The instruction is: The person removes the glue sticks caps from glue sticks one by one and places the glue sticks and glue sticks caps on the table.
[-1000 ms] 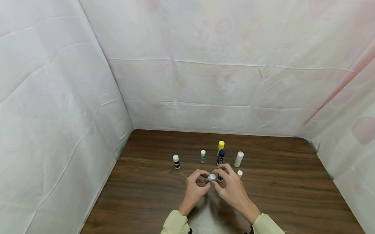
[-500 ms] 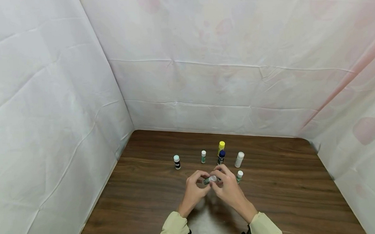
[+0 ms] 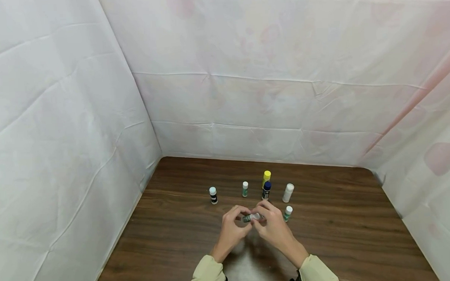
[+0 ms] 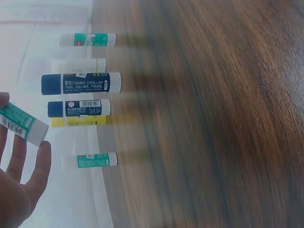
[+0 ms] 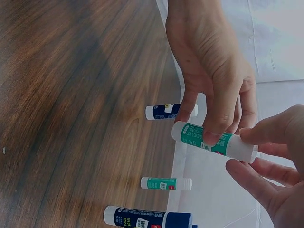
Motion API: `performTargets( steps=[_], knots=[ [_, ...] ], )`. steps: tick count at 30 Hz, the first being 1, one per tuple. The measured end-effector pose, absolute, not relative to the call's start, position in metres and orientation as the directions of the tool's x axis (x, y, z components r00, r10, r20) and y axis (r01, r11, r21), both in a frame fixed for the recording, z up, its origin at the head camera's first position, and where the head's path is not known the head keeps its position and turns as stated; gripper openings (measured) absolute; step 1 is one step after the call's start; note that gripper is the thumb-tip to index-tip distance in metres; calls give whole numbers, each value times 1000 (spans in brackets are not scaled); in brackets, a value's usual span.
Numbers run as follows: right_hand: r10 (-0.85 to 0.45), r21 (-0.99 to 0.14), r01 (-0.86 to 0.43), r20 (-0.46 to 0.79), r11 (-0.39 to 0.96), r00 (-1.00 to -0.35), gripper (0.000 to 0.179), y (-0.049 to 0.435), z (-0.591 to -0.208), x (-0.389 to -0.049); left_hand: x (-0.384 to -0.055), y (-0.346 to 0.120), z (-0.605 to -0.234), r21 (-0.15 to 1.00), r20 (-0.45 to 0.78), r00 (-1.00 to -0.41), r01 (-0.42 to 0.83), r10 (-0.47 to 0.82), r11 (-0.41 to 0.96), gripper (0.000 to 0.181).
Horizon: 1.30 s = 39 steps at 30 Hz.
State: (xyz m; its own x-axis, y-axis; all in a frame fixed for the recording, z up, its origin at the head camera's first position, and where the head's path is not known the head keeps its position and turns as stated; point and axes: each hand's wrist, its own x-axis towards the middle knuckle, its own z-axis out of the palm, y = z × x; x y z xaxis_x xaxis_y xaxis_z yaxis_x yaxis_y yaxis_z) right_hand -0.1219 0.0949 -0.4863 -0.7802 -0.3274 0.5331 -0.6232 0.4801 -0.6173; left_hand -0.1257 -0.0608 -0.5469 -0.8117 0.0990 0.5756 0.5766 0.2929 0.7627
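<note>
Above the table, my left hand [image 3: 232,229] holds the green-labelled body of a glue stick [image 5: 209,141] between thumb and fingers. My right hand [image 3: 274,227] pinches its white cap end. The stick lies tilted, nearly level, with the capped end toward my right hand. Behind the hands stand a glue stick with a navy cap [image 3: 266,190] and a yellow one [image 3: 266,176]. A larger navy glue stick [image 4: 80,83] shows in the left wrist view; in the head view my right hand hides it.
More glue sticks stand upright on the brown wooden table [image 3: 169,237]: a dark-labelled one with a pale cap [image 3: 213,196], a small green-labelled one [image 3: 245,189], a white one [image 3: 288,193] and another green-labelled one [image 3: 288,213]. White cloth [image 3: 223,95] walls surround the table.
My right hand has shifted slightly left, and the held glue stick has tipped closer to level. The green-labelled stick on the right shows more fully; the dark one behind my right hand is now covered.
</note>
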Motion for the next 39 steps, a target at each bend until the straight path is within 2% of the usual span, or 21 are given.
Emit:
performTargets(
  steps=[10, 18, 27, 34, 39],
  knots=[
    [-339, -612, -609, 509, 504, -792, 16, 95, -485, -121, -112, -63, -512, 769, 566, -816, 573, 114, 281, 25],
    [-342, -613, -612, 509, 500, -790, 16, 95, -484, -122, -127, -67, -546, 772, 550, -825, 561, 128, 298, 27],
    [-352, -605, -627, 520, 491, -778, 16, 95, -483, -122, -129, -70, -549, 767, 551, -822, 567, 145, 299, 26],
    [-355, -599, -640, 534, 482, -767, 16, 95, -481, -122, -121, -69, -526, 768, 554, -817, 576, 161, 279, 26],
    [-358, -581, -661, 559, 475, -748, 17, 94, -479, -121, -113, -72, -506, 795, 520, -836, 549, 177, 257, 28]
  ],
)
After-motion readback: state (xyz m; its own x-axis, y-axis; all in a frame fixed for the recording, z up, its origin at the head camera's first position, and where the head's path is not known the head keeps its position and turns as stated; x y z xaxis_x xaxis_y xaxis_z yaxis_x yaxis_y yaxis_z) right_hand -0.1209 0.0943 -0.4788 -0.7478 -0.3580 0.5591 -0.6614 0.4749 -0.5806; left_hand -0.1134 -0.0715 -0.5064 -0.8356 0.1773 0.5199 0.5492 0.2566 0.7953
